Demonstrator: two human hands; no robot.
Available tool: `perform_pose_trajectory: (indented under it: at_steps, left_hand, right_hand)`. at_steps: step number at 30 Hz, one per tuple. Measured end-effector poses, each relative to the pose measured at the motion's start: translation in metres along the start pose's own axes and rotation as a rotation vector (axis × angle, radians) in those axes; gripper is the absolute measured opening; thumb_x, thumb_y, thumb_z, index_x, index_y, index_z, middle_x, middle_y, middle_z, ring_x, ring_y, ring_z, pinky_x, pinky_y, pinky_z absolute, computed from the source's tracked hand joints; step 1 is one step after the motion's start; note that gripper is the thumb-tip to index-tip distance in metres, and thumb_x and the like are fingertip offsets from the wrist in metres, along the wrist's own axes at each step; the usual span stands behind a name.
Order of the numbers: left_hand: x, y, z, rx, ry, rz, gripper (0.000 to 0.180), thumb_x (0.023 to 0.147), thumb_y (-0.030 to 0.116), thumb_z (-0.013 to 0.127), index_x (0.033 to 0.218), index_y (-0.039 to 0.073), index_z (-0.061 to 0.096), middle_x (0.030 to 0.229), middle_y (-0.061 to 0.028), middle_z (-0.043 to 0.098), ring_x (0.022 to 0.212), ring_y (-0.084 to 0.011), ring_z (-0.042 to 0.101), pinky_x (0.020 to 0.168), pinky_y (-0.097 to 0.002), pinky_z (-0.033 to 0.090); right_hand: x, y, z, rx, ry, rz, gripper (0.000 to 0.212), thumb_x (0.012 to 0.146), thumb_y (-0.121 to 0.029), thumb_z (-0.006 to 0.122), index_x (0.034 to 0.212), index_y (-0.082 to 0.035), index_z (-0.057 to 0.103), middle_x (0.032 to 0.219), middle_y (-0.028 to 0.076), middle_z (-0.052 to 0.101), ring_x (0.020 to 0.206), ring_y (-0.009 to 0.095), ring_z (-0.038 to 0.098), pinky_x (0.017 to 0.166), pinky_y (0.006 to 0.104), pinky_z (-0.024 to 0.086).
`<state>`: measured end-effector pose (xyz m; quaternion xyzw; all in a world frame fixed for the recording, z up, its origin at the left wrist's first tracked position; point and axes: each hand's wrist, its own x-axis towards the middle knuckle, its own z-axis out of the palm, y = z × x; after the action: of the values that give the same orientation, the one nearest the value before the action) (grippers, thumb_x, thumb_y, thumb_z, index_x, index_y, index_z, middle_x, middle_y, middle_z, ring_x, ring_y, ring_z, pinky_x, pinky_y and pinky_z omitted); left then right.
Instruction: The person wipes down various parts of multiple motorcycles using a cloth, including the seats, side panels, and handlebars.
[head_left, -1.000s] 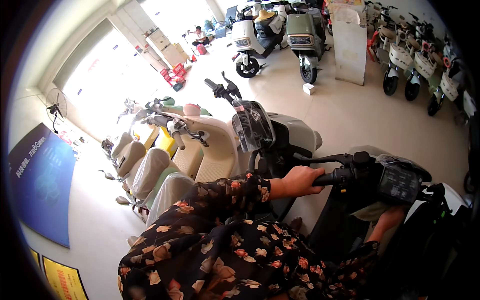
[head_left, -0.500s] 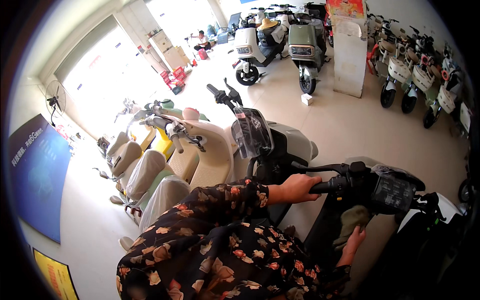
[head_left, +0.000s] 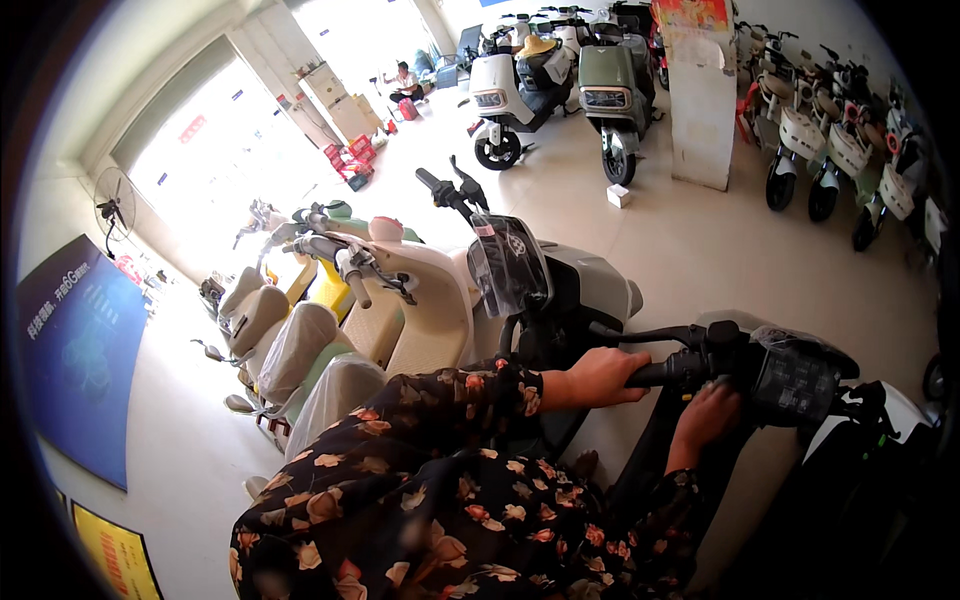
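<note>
My left hand (head_left: pixel 602 378) is wrapped round the black left handlebar grip (head_left: pixel 655 374) of an electric scooter. Just beyond it, my right hand (head_left: pixel 706 414) presses with curled fingers against the dark front below the handlebar, close to the switch housing. The olive-brown cloth it was holding is now mostly hidden beneath the hand. To the right of that hand sits the scooter's dark dashboard display (head_left: pixel 797 384), which has a clear film over it. A brake lever (head_left: pixel 620 334) reaches out ahead of the grip.
Another scooter with a film-wrapped display (head_left: pixel 512 262) stands close on my left, beside a cream scooter (head_left: pixel 435 300) and several covered seats. A white scooter (head_left: pixel 905 415) is at my right. Farther off are parked scooters (head_left: pixel 612 98), a pillar (head_left: pixel 700 120), a small white box (head_left: pixel 618 196) and a seated person (head_left: pixel 403 85).
My right hand has moved up and forward from beside the scooter's front to just under the handlebar, and the cloth has gone from sight. My left hand keeps its hold on the grip.
</note>
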<state>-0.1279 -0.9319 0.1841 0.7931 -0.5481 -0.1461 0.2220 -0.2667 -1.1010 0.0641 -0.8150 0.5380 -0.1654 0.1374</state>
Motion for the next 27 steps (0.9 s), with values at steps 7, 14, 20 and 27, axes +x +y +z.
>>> perform_pose_trajectory:
  at_steps: [7, 14, 20, 27]
  left_hand:
    - [0.001, -0.001, 0.0, -0.015, -0.017, -0.014, 0.032, 0.084, 0.033, 0.071, 0.099, 0.01, 0.055, 0.072, -0.0162, 0.066, 0.072, -0.0404, 0.066, 0.064, -0.0506, 0.052]
    - [-0.002, 0.001, -0.002, -0.026, -0.02, -0.003, 0.031, 0.084, 0.032, 0.072, 0.101, 0.01, 0.057, 0.072, -0.0159, 0.066, 0.072, -0.0399, 0.066, 0.063, -0.0504, 0.052]
    - [0.001, -0.002, 0.0, -0.061, -0.001, 0.023, 0.029, 0.082, 0.029, 0.071, 0.097, 0.009, 0.057, 0.07, -0.0167, 0.066, 0.07, -0.041, 0.066, 0.063, -0.0508, 0.052]
    - [-0.004, 0.0, -0.002, -0.044, -0.017, -0.015, 0.032, 0.084, 0.032, 0.071, 0.101, 0.009, 0.057, 0.071, -0.0163, 0.066, 0.072, -0.04, 0.066, 0.064, -0.0504, 0.052]
  right_hand:
    - [-0.004, 0.018, 0.018, -0.031, 0.309, -0.407, 0.038, 0.094, -0.006, 0.058, 0.131, 0.004, 0.053, 0.141, 0.027, 0.049, 0.123, 0.044, 0.053, 0.106, 0.0486, 0.043]
    - [0.004, 0.014, 0.01, -0.027, 0.056, -0.293, 0.049, 0.092, -0.015, 0.066, 0.137, 0.001, 0.052, 0.14, 0.025, 0.052, 0.127, 0.042, 0.052, 0.109, 0.049, 0.041]
    - [0.038, 0.015, 0.03, 0.317, 0.168, -0.454, 0.043, 0.093, -0.013, 0.062, 0.134, 0.0, 0.055, 0.134, 0.025, 0.056, 0.124, 0.04, 0.055, 0.104, 0.0472, 0.045]
    - [-0.01, 0.032, 0.011, -0.038, 0.356, -0.524, 0.042, 0.093, -0.006, 0.057, 0.134, 0.002, 0.053, 0.129, 0.022, 0.056, 0.122, 0.04, 0.054, 0.106, 0.0454, 0.045]
